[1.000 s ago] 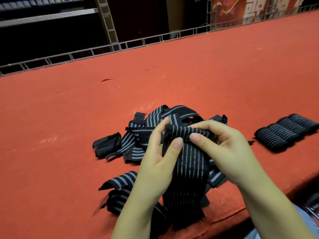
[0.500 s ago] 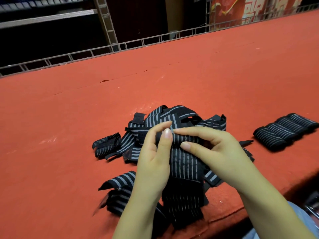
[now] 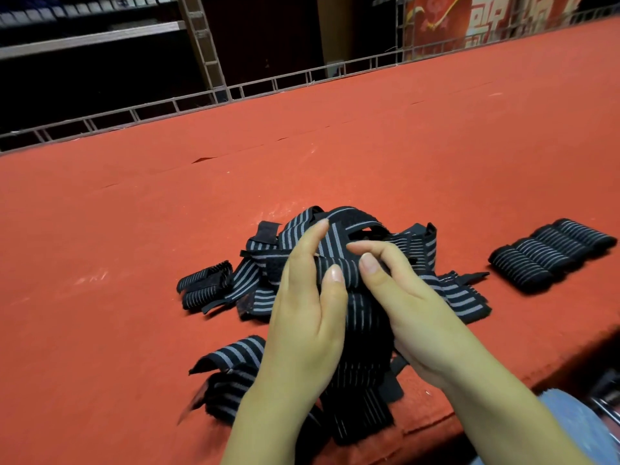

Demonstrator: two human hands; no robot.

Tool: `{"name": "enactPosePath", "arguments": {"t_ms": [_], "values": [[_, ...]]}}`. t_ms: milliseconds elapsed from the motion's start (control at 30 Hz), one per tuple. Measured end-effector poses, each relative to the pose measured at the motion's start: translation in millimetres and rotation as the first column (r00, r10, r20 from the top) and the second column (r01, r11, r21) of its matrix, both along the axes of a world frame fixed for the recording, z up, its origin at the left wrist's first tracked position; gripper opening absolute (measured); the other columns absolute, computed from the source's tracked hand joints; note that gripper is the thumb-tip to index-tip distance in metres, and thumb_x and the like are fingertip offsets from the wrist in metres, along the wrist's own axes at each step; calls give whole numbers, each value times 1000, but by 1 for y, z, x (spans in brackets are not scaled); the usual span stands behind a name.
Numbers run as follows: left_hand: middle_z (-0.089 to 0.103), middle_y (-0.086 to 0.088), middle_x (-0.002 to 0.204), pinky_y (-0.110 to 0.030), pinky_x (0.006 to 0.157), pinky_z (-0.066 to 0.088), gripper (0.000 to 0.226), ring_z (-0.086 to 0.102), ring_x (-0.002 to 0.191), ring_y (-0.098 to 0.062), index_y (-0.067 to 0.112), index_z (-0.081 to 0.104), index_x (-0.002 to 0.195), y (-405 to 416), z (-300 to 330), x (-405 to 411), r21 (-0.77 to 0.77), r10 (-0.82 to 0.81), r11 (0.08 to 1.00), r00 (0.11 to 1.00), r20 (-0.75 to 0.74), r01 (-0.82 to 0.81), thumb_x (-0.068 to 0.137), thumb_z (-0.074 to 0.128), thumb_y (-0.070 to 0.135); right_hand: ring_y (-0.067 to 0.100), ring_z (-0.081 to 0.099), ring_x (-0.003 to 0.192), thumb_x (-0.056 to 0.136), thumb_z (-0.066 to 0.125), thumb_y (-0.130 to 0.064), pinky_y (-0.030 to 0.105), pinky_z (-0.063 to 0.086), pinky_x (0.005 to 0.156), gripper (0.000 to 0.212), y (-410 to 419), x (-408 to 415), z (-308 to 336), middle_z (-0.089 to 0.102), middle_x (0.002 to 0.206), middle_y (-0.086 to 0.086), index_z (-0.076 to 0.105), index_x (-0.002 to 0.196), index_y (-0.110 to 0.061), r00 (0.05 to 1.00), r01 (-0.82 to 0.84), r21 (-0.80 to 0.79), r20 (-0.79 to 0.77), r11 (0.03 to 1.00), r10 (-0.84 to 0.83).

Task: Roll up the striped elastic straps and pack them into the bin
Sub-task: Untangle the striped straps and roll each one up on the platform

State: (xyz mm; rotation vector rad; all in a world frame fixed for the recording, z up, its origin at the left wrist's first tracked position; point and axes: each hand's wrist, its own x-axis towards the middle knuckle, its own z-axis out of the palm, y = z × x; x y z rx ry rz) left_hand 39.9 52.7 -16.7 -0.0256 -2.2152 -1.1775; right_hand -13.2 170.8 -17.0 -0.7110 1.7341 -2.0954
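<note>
Both hands' fingers [image 3: 330, 290] pinching one half-rolled striped strap [image 3: 364, 317] over the pile [image 3: 268, 263].

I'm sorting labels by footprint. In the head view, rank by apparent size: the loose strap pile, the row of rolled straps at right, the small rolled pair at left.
1. Loose strap pile, largest by far, though partly hidden behind the hands.
2. Row of rolled straps.
3. Small rolled pair, smallest.

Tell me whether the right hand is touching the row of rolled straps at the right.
Apart. The head view shows the right hand on the strap being rolled, with bare red table between it and the rolled straps.
</note>
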Motion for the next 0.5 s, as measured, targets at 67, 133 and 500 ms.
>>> {"name": "enactPosePath", "arguments": {"t_ms": [67,133,500], "values": [[32,42,128,2,100,18,50,30,128,15,69,12,137,-3,-1,0,-61,17,998,999,49,-14,91,29,59,9,65,105,88,60,-46,34,49,93,23,0,1,1,70,107,-10,60,108,-36,999,24,-43,-20,999,-25],[27,40,139,3,102,20,51,25,133,18,78,4,132,-1,2,3,46,-45,998,994,99,41,89,30,66,11,65,104,86,62,-35,37,49,93,19,0,0,2,70,106,-9,63,105,-34,996,67,-81,-55,994,-72],[74,-9,109,-39,90,58,57,71,105,-26,25,40,146,2,6,6,595,-312,780,945,98,196,91,53,26,14,70,85,74,65,-19,24,54,70,25,13,-10,10,74,94,2,71,99,-20,992,113,-225,-36,968,-124]]}}
